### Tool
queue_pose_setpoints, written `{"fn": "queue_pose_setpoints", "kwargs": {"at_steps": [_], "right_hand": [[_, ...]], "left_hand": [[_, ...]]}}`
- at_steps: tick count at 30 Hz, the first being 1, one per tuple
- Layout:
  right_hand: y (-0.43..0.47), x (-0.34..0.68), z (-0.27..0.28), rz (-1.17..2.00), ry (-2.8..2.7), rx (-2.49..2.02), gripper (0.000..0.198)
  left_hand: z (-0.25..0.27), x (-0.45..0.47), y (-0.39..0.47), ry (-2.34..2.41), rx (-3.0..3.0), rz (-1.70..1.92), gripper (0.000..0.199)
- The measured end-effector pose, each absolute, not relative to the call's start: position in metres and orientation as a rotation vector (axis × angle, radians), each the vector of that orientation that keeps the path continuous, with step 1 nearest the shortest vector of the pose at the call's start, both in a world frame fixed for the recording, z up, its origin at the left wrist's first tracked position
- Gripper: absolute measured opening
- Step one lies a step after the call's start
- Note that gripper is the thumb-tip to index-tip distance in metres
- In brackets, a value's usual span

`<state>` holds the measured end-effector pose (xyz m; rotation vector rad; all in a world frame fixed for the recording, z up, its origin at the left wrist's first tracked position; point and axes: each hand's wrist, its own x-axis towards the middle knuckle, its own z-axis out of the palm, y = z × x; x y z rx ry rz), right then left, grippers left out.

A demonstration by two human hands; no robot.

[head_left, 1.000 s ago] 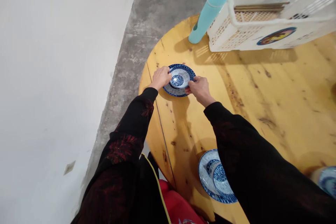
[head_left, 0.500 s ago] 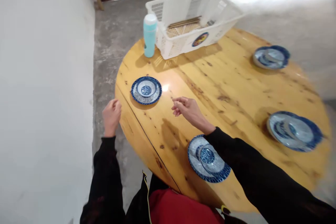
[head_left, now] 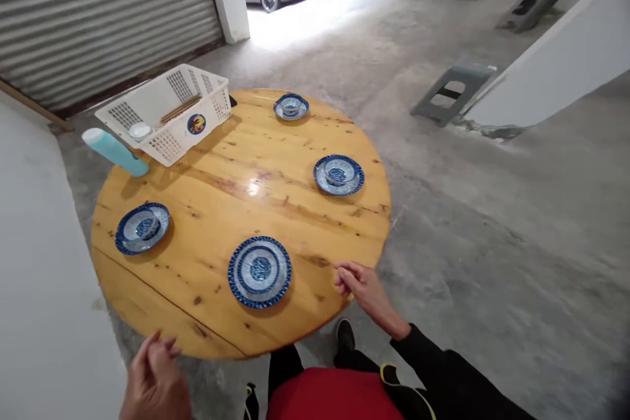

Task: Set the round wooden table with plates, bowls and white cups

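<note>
Right hand (head_left: 361,285) loosely curled, empty, at table (head_left: 221,321) edge beside nearest plate (head_left: 259,272); left hand (head_left: 155,380) open, empty, below rim. Basket (head_left: 167,111), bottle (head_left: 114,151) far side.

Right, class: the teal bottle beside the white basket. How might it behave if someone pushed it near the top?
The teal bottle looks tall and narrow, so a push near its top would probably tip it rather than slide it. Its round body suggests it could then roll across the smooth wooden table. The white basket close beside it might stop a fall that way.
</note>
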<state>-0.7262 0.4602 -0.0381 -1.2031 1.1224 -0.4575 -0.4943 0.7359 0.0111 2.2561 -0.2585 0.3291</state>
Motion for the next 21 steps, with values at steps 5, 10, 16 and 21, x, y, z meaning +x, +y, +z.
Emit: {"fn": "queue_pose_setpoints", "kwargs": {"at_steps": [5, 10, 16, 21], "right_hand": [[0.439, -0.887, -0.045, -0.544, 1.345, -1.124, 0.049], [0.435, -0.995, -0.054, -0.642, 1.596, -0.917, 0.051], [0.396, -1.02, -0.069, -0.791, 1.592, -0.808, 0.049], [0.325, -1.022, -0.062, -0.76, 1.602, -0.949, 0.048]], "left_hand": [[0.012, -0.624, 0.618, -0.619, 2.168, 0.029, 0.029], [-0.009, -0.737, 0.545, -0.994, 2.045, -0.517, 0.036], [-0.024, -0.792, 0.475, -1.365, 1.887, -0.731, 0.03], [-0.034, -0.794, 0.401, -1.325, 1.879, -0.822, 0.028]]}}
